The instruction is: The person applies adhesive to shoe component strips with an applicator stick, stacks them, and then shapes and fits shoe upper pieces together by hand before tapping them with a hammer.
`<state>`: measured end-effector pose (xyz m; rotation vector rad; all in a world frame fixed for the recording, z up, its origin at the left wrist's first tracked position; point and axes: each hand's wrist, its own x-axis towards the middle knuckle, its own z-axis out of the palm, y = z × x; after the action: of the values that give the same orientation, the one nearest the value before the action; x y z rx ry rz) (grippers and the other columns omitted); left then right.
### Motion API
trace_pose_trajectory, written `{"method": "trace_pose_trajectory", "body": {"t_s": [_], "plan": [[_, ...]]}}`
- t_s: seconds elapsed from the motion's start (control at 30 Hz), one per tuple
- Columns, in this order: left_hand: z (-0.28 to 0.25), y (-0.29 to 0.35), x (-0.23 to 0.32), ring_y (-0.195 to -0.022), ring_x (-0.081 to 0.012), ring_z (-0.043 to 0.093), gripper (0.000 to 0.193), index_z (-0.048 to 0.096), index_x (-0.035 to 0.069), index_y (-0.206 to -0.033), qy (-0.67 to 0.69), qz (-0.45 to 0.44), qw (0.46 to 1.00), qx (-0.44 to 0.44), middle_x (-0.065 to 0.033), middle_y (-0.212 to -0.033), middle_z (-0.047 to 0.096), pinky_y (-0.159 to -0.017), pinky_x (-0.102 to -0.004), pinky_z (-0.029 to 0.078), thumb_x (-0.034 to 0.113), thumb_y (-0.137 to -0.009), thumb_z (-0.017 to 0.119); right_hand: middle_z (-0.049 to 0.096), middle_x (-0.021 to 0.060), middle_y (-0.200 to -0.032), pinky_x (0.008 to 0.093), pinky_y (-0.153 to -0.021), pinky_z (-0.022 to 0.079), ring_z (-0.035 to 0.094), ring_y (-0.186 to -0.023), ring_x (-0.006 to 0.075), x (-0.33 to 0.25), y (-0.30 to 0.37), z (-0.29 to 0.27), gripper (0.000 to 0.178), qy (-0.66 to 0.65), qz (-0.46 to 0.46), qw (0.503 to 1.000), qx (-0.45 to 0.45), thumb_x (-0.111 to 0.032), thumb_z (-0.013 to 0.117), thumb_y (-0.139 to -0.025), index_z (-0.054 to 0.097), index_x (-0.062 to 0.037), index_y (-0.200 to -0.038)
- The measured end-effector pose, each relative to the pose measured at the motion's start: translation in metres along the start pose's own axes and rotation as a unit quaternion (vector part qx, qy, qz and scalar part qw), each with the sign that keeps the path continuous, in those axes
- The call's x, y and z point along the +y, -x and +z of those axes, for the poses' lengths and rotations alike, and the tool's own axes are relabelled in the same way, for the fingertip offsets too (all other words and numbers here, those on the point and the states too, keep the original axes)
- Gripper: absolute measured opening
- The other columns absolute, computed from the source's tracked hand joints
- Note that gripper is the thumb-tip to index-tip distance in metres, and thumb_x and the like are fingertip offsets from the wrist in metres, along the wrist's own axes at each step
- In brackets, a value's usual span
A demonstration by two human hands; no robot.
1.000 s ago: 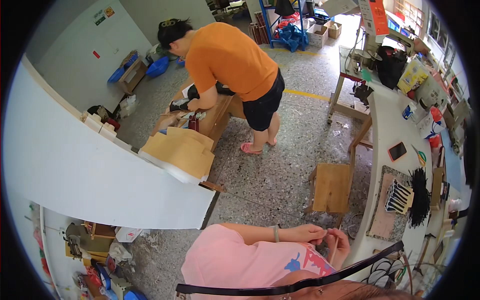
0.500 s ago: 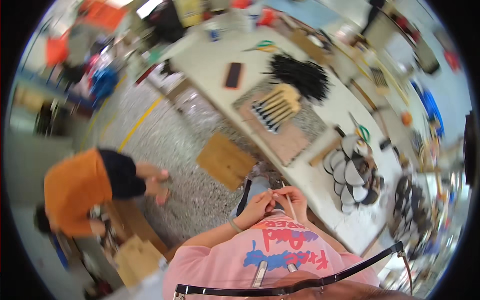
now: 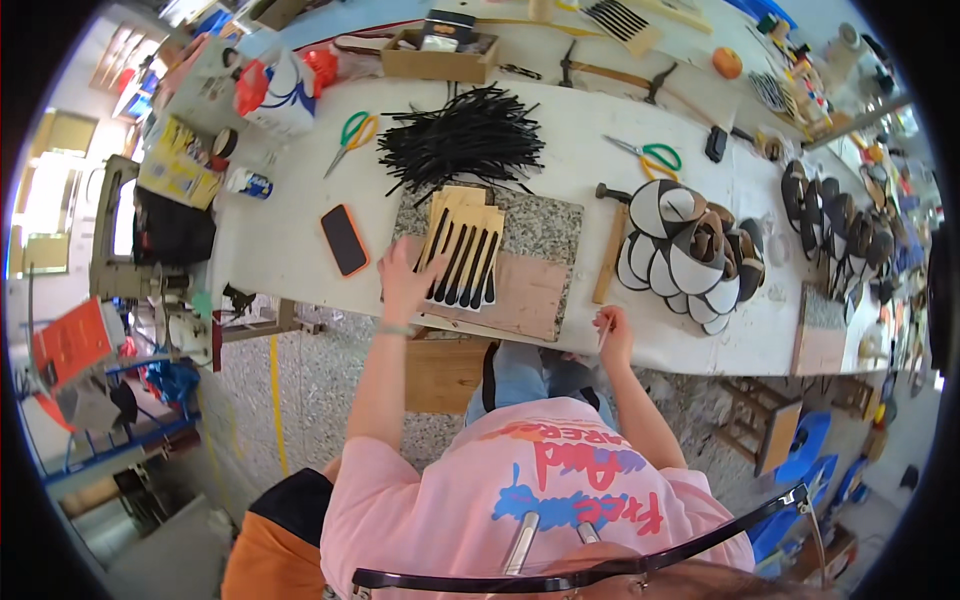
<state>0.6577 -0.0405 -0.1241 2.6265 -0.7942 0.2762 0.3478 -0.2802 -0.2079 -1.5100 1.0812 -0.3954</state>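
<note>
My left hand (image 3: 403, 278) reaches over the left edge of a stack of beige card pieces (image 3: 463, 212), thumb and fingers apart, touching the left side. Several black strips with wider dark ends (image 3: 465, 262) lie side by side on the cards. The stack rests on a speckled stone slab (image 3: 545, 225), beside a pinkish flat board (image 3: 520, 295). At the front edge of the table my right hand (image 3: 616, 336) is closed on a thin pale stick (image 3: 604, 332). Behind the cards spreads a heap of loose black strips (image 3: 460, 138).
Around the slab lie a phone (image 3: 345, 240), two pairs of scissors (image 3: 355, 138) (image 3: 650, 155), and a hammer (image 3: 608, 245). White-and-black shoe uppers (image 3: 690, 255) are piled at right. A cardboard box (image 3: 440, 62) stands at the back. A person in orange (image 3: 270, 545) is at lower left.
My view has swung round to face the table squarely. My hands, earlier together near my lap, are now apart: the left at the card stack, the right at the table edge with the stick.
</note>
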Motion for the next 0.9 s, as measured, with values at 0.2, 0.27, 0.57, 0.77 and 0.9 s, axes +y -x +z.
{"method": "trace_pose_trajectory", "body": {"t_s": [0.2, 0.27, 0.57, 0.77, 0.9], "plan": [[0.061, -0.037, -0.063, -0.109, -0.0273, 0.056, 0.084, 0.039, -0.011, -0.129, 0.337, -0.255, 0.85, -0.315, -0.0217, -0.124, 0.054, -0.094, -0.0357, 0.045, 0.033, -0.071, 0.081, 0.064, 0.0088, -0.077, 0.0297, -0.065, 0.05, 0.062, -0.07, 0.0161, 0.02, -0.003, -0.012, 0.012, 0.132, -0.017, 0.987, 0.086, -0.012, 0.063, -0.088, 0.058, -0.0064, -0.098], [0.03, -0.047, -0.001, -0.102, -0.0223, 0.06, 0.074, 0.041, -0.009, -0.127, 0.354, -0.282, 0.823, -0.344, -0.0179, -0.116, 0.059, -0.088, -0.0346, 0.048, 0.023, -0.073, 0.08, 0.064, 0.0088, -0.077, 0.0292, -0.064, 0.049, 0.062, -0.07, 0.0165, 0.023, -0.001, -0.016, 0.012, 0.145, -0.026, 0.982, 0.116, -0.011, 0.063, -0.088, 0.058, -0.006, -0.097], [0.028, -0.036, 0.001, -0.08, -0.0165, 0.064, 0.042, 0.055, -0.005, -0.107, 0.388, -0.291, 0.823, -0.296, -0.0112, -0.095, 0.065, -0.069, -0.0302, 0.052, 0.016, -0.076, 0.075, 0.061, 0.012, -0.087, 0.0347, -0.067, 0.048, 0.059, -0.077, 0.0303, 0.035, -0.022, 0.009, 0.017, 0.127, -0.224, 0.95, 0.177, -0.008, 0.067, -0.082, 0.06, -0.0061, -0.096], [0.042, -0.024, -0.002, -0.081, -0.0167, 0.063, 0.041, 0.054, -0.004, -0.111, 0.472, -0.28, 0.788, -0.279, -0.0102, -0.096, 0.065, -0.072, -0.0308, 0.053, 0.01, -0.078, 0.073, 0.061, 0.008, -0.089, 0.0314, -0.069, 0.047, 0.059, -0.078, 0.0219, 0.049, -0.012, 0.012, 0.015, 0.099, -0.246, 0.94, 0.217, -0.011, 0.06, -0.089, 0.06, -0.0058, -0.103], [0.065, -0.026, 0.005, -0.09, -0.0161, 0.062, 0.049, 0.048, -0.004, -0.119, 0.537, -0.232, 0.776, -0.237, -0.0104, -0.105, 0.062, -0.079, -0.0289, 0.05, 0.01, -0.079, 0.073, 0.061, 0.004, -0.088, 0.027, -0.067, 0.045, 0.055, -0.077, 0.0126, 0.045, -0.004, 0.015, 0.03, -0.114, -0.165, 0.946, 0.254, -0.024, 0.051, -0.098, 0.059, -0.0007, -0.114]]}}
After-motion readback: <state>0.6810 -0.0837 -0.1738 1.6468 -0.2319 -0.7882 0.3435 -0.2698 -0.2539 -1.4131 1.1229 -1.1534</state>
